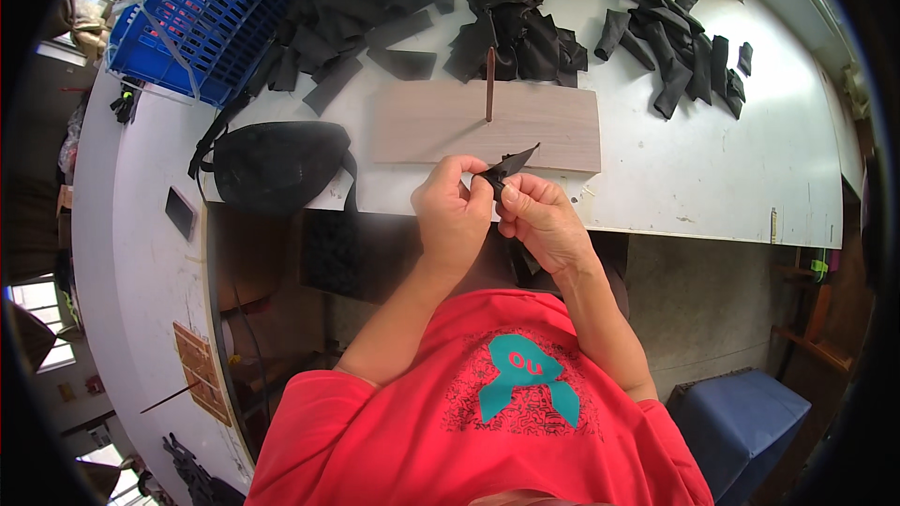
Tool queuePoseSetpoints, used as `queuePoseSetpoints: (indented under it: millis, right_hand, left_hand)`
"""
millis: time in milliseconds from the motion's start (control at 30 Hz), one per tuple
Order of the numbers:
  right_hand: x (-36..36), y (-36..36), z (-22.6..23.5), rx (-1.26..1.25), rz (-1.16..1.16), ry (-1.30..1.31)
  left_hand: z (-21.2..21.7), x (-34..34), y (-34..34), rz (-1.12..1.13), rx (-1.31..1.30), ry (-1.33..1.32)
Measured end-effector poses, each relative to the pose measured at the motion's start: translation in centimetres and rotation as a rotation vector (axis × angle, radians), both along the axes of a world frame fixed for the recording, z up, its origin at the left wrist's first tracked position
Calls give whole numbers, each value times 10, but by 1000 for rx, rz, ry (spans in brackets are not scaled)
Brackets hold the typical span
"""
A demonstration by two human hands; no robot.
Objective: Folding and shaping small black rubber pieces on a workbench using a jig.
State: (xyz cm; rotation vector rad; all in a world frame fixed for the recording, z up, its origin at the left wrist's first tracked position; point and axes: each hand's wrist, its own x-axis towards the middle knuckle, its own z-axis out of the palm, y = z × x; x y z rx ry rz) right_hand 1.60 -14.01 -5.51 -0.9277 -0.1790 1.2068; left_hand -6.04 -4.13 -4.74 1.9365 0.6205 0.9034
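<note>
Black bag [277,166] near a dark phone [180,213], boxy blue stool [741,426] lower right.

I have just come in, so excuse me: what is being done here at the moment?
A person in a red shirt holds one small black piece, seemingly fabric, with left hand and right hand, near the front edge of a white table. Beyond the hands lies a wooden board bearing an upright brown peg; more black pieces lie in loose heaps farther back.
</note>
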Motion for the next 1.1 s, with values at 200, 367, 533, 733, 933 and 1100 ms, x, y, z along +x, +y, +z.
queuePoseSetpoints:
  millis: [200,367,533,733,933,1100]
  right_hand:
    - [4,-4,-15,-41,-196,-34]
    - [2,-9,8,277,-156,-182]
    - [10,-1,26,55,-318,-632]
    - [6,9,44,-45,-434,-1146]
    - [17,23,69,-67,-278,-788]
    - [33,37,114,102,-71,-655]
  left_hand:
    - [8,2,14,-427,-987,-11]
    - [35,-5,17,-984,-1623,-356]
    - [40,-4,13,-725,-1257,-257]
    - [29,2,2,-153,-88,-244]
    - [52,7,19,-265,-870,-348]
    - [71,18,45,-801,-1427,-796]
